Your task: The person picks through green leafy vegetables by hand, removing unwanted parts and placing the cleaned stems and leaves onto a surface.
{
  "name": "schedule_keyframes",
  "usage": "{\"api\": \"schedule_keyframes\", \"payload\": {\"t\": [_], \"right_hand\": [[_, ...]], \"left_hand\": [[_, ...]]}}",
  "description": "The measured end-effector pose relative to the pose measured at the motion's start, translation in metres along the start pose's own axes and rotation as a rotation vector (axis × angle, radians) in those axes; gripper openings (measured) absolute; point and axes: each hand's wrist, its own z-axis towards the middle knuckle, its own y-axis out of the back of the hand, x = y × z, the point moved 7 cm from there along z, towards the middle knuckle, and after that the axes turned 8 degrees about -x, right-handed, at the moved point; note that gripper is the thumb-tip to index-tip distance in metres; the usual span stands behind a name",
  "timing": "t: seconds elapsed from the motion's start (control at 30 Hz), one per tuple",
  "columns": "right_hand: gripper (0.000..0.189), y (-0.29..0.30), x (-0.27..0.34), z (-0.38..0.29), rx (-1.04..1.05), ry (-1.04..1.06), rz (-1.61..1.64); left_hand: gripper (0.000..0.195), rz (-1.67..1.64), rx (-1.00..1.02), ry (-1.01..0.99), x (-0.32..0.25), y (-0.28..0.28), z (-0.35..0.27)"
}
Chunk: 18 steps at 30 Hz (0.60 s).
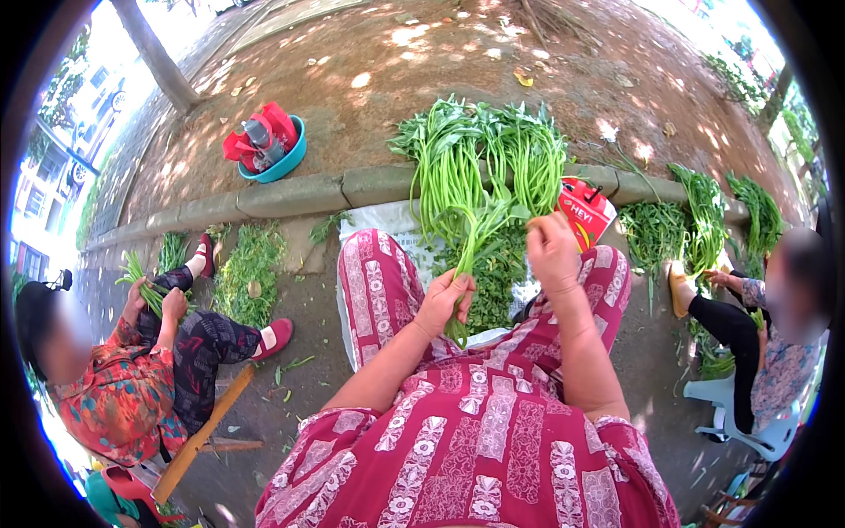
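Observation:
My left hand (pixel 443 303) is closed around a small bunch of green leafy stems (pixel 470 254), probably water spinach. The stem ends poke out below my fist, and the leafy tops droop forward. To the right of those tops, my right hand (pixel 553 254) is raised with its fingers curled together; whether anything small is pinched in it is hidden. Ahead of my knees, large bundles of the same long-stemmed greens (pixel 455 158) rest over a stone kerb (pixel 376 186). Between my legs, a heap of loose leaves (pixel 492 290) lies on a white plastic sheet (pixel 383 218).
A red printed bag (pixel 597 211) stands by my right knee. A teal basin (pixel 280 166) with red bags and a grey bottle sits beyond the kerb. A seated person (pixel 125 383) at left holds stems; another (pixel 785 363) sits at right near more greens (pixel 706 218).

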Motion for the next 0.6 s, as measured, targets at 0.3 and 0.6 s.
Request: {"api": "schedule_keyframes", "payload": {"t": [0.3,0.6], "right_hand": [[0.024,-0.011,-0.011,-0.009,0.083,-0.076,0.101],[0.018,-0.038,-0.013,-0.028,0.326,-0.331,0.257]], "left_hand": [[0.029,-0.04,-0.069,-0.036,-0.006,0.011,0.002],[0.029,0.101,-0.084,-0.103,-0.008,0.014,0.001]]}}
